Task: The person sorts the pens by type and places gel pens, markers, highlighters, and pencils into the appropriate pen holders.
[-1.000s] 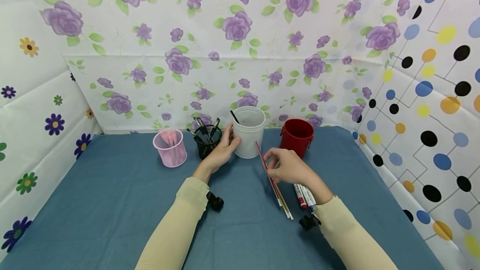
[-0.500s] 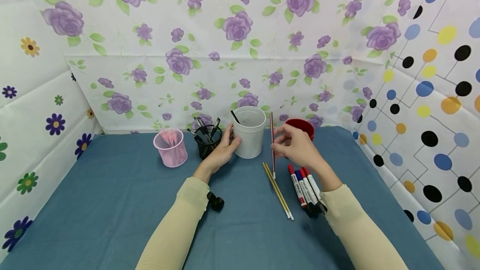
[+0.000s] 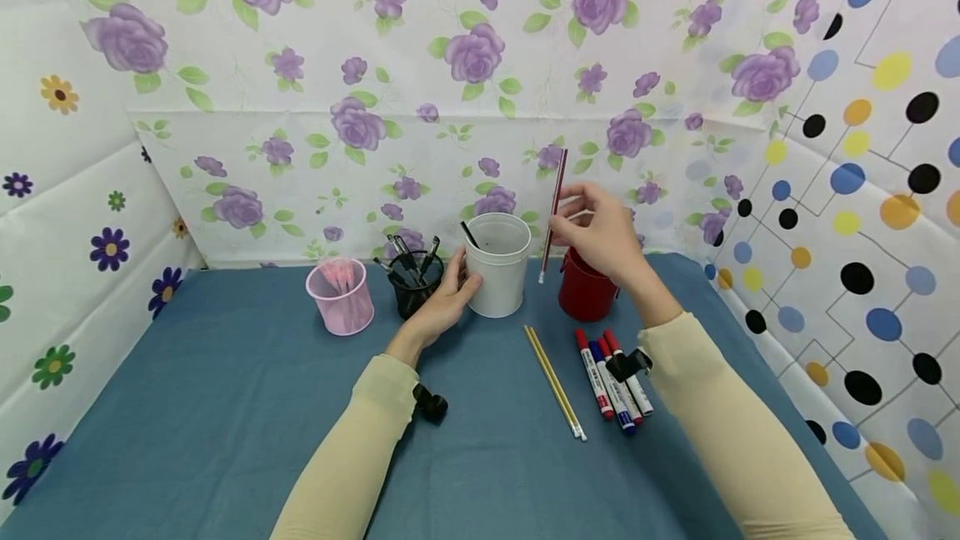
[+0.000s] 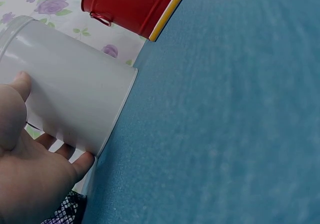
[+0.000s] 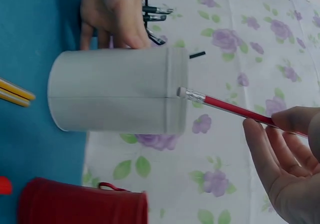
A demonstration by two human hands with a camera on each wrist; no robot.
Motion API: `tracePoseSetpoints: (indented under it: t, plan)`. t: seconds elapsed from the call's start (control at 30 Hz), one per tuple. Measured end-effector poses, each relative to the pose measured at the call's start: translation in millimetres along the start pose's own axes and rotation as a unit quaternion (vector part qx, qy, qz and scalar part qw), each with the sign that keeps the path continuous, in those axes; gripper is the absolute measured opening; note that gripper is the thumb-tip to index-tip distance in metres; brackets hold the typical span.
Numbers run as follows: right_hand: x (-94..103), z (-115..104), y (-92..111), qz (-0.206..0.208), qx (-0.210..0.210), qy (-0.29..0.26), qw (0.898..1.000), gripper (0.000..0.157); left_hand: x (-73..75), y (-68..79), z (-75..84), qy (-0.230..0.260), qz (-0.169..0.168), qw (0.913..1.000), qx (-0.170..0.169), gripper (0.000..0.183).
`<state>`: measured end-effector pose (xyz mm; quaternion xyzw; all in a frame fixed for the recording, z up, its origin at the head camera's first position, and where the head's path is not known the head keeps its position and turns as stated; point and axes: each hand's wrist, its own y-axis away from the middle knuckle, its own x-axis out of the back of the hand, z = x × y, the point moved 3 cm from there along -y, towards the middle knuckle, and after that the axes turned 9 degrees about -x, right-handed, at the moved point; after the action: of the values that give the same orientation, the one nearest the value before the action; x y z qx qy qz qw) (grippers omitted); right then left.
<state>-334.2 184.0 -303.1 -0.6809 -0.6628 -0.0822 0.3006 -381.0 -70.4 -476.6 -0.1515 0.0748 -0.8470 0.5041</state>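
1. Smooth white round bucket (image 3: 498, 286): upright; best held steady.
2. Left hand (image 3: 442, 298): cups its side; light pressure should suffice.
3. Right hand (image 3: 597, 230): pinches a slim red eraser-tipped pencil (image 3: 557, 190), low end near the bucket's rim; lifting it clear seems wise.

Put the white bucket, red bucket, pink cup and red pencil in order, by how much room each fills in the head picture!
1. white bucket
2. pink cup and red bucket: they look alike, and the right hand hides some red bucket, so no ranking
3. red pencil: long but very thin
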Motion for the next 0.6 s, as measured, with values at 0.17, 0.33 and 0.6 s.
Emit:
tracePoseSetpoints:
  t: [0.17,0.33,0.6]
  plan:
    - [3.9,-14.1,-17.1,0.018,-0.001,-0.037,0.999,0.036,-0.4,0.2,2.1,0.000,0.000,1.0000,-0.002,0.076]
    - [3.2,-21.1,-32.0,0.027,-0.001,-0.032,0.999,0.036,-0.5,0.4,3.1,-0.002,0.002,1.0000,-0.002,0.076]
    - [-7.1,-21.2,-50.4,0.021,-0.005,-0.075,0.997,0.035,0.4,1.1,1.5,-0.003,0.003,1.0000,0.003,0.077]
